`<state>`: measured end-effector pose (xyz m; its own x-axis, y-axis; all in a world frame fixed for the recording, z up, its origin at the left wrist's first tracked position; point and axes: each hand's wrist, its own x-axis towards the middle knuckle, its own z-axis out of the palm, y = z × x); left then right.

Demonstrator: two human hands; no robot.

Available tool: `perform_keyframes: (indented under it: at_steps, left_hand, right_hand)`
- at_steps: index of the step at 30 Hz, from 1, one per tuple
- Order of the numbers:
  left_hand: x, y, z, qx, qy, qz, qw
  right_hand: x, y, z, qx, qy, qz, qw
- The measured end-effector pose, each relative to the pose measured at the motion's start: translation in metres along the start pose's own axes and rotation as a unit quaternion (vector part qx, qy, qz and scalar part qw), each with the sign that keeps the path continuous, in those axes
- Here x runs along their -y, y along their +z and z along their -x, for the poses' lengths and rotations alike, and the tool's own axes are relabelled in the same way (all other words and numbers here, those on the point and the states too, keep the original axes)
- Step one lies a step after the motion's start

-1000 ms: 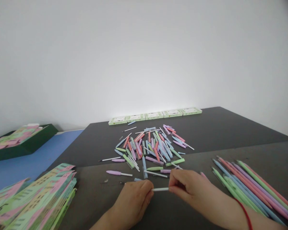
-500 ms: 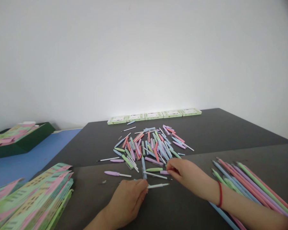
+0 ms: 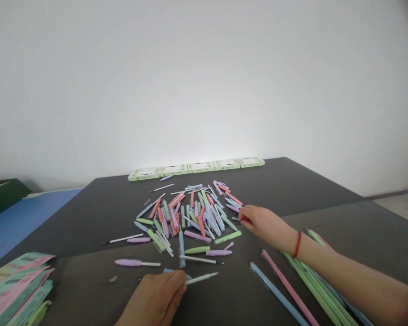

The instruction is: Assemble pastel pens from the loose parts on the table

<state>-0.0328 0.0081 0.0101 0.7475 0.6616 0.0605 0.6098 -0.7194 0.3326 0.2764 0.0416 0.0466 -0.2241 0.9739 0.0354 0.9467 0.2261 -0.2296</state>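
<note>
My left hand [image 3: 158, 296] is low in the middle of the view, its fingers closed on a white pen refill [image 3: 202, 278] whose tip points right. A light blue pen part [image 3: 170, 270] lies partly hidden behind that hand. My right hand [image 3: 256, 222], with a red band on the wrist, is at the right edge of the pile of pen parts [image 3: 193, 213]. Its fingertips are pinched beside a small blue piece [image 3: 235, 219]; whatever is between them is hidden. Nearer me lie a green pen barrel [image 3: 227, 237], a purple cap [image 3: 218, 253] and another white refill [image 3: 201, 259].
Long pastel pens or tubes [image 3: 285, 290] lie under and beside my right forearm. Printed packets [image 3: 20, 290] are stacked at lower left. A row of light green boxes [image 3: 200, 167] stands along the wall. A dark green tray [image 3: 7, 197] rests on the blue surface at far left.
The view has turned right, so things appear further left. My right hand has moved right and away, uncovering the green barrel and purple cap. My left hand still holds the refill.
</note>
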Motion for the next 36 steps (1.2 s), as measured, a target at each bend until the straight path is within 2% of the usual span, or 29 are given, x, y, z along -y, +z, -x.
perform_keyframes:
  at_steps: [4, 7, 13, 19, 25, 29, 32, 34, 36]
  left_hand:
    - [0.007, 0.005, 0.000, -0.005, -0.006, 0.014, 1.000]
    - [0.009, 0.009, 0.000, -0.009, -0.006, 0.023, 1.000]
    - [0.014, 0.015, -0.001, -0.037, 0.013, 0.029, 0.999]
    - [0.008, 0.009, -0.002, -0.032, 0.015, 0.029, 0.999]
    - [0.000, 0.001, -0.003, -0.014, -0.001, 0.027, 1.000]
    - [-0.001, 0.001, -0.002, -0.018, -0.020, 0.036, 0.999]
    - [-0.005, 0.000, -0.002, -0.037, -0.048, 0.042, 0.997]
    - [-0.008, -0.002, -0.003, -0.048, -0.058, 0.048, 0.996]
    - [-0.011, -0.004, -0.003, -0.056, -0.063, 0.058, 0.995]
  right_hand:
    - [-0.020, -0.003, -0.022, 0.013, 0.015, 0.006, 1.000]
    - [-0.026, -0.001, -0.037, 0.030, 0.011, 0.009, 0.999]
    - [-0.016, 0.011, -0.066, 0.089, -0.005, 0.012, 0.996]
    - [0.000, 0.020, -0.084, 0.115, 0.019, 0.014, 0.993]
    - [0.015, 0.011, -0.086, 0.100, 0.041, -0.039, 0.993]
    - [0.026, -0.006, -0.058, 0.090, 0.013, -0.135, 0.987]
    - [0.043, -0.006, -0.020, 0.100, -0.026, -0.237, 0.966]
    - [0.054, 0.001, 0.006, 0.092, -0.018, -0.443, 0.891]
    - [0.062, 0.011, 0.024, 0.083, 0.003, -0.538, 0.839]
